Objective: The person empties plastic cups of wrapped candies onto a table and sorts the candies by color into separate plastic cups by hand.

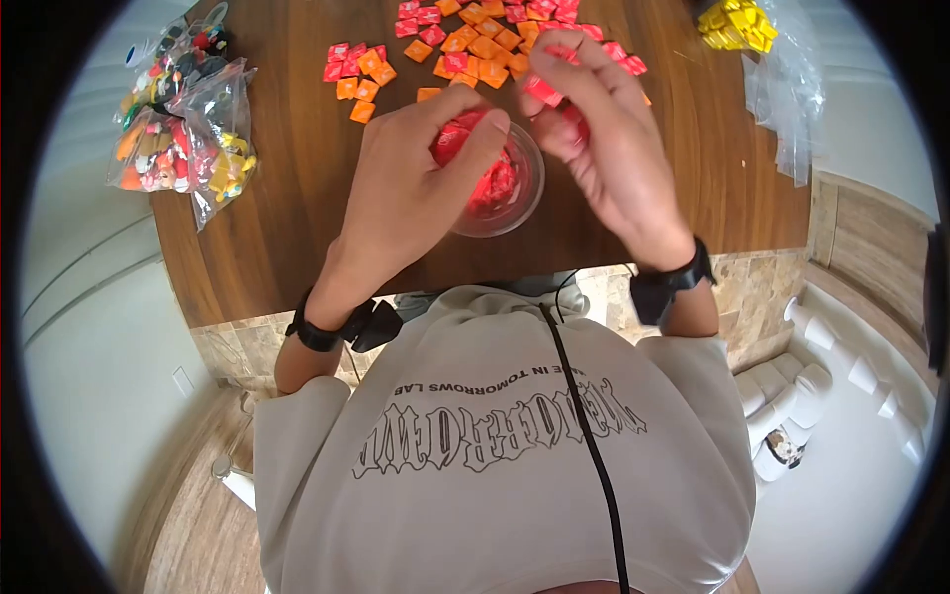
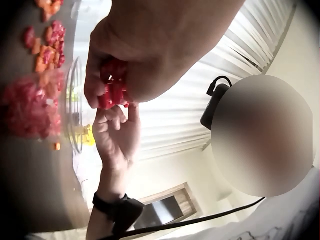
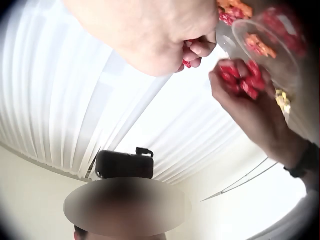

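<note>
My left hand (image 1: 406, 178) is curled around several red wrapped candies (image 3: 242, 80) over a clear round jar (image 1: 532, 203). Through its wall in the left wrist view, the jar shows a pile of red candies (image 2: 32, 110) inside. To the right of the jar, my right hand (image 1: 623, 148) is raised with bent fingers gripping more red candies (image 1: 542, 91). Part of what it holds is hidden behind its fingers in the right wrist view. Loose red and orange square candies (image 1: 485, 48) lie spread on the table beyond both hands.
A clear bag of small colourful figures (image 1: 173, 153) sits on the left of the brown wooden table (image 1: 267, 247). Yellow wrapped pieces (image 1: 737, 25) lie at the far right beside a crumpled clear plastic bag (image 1: 792, 109). The table's near edge runs before the person's shirt.
</note>
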`<state>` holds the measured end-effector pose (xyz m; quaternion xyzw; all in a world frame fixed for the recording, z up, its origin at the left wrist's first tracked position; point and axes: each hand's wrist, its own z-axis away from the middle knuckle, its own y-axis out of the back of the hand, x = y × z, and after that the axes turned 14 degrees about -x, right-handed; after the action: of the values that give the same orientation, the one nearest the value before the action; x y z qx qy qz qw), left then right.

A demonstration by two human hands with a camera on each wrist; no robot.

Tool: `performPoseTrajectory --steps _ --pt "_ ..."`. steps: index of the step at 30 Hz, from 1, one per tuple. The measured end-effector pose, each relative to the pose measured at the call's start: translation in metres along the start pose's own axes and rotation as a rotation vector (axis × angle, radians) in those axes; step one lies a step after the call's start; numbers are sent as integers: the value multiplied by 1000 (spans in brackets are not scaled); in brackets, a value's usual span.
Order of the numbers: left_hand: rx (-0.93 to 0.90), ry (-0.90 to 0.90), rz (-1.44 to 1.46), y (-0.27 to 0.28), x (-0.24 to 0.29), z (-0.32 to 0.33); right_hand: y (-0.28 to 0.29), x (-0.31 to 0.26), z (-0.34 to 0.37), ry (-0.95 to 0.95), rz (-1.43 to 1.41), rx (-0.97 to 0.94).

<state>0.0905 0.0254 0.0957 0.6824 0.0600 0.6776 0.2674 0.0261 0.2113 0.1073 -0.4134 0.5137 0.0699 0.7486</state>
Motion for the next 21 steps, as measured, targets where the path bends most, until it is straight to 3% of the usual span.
performPoseTrajectory --steps 1,2,5,7,10,14,17,19,21 --pt "125 -81 -13 -8 -4 -2 -11 8 6 38 -107 46" --pt "119 -86 -12 -13 -4 -2 -13 14 11 66 -132 39" --pt "214 23 212 -20 -4 0 -24 24 10 131 -206 131" --pt "312 -50 59 -21 -10 1 -25 25 11 142 -177 96" --pt "352 -125 191 -22 -10 -1 -26 30 10 148 -129 28" --pt "366 -51 78 -16 -10 5 -26 34 10 182 -224 9" --pt "233 31 29 -11 -3 10 -19 39 9 218 -238 -38" --pt "224 -162 -30 -13 -6 8 -18 39 9 239 -235 -72" --pt "168 -129 -48 -7 -3 12 -23 35 11 235 -230 -10"
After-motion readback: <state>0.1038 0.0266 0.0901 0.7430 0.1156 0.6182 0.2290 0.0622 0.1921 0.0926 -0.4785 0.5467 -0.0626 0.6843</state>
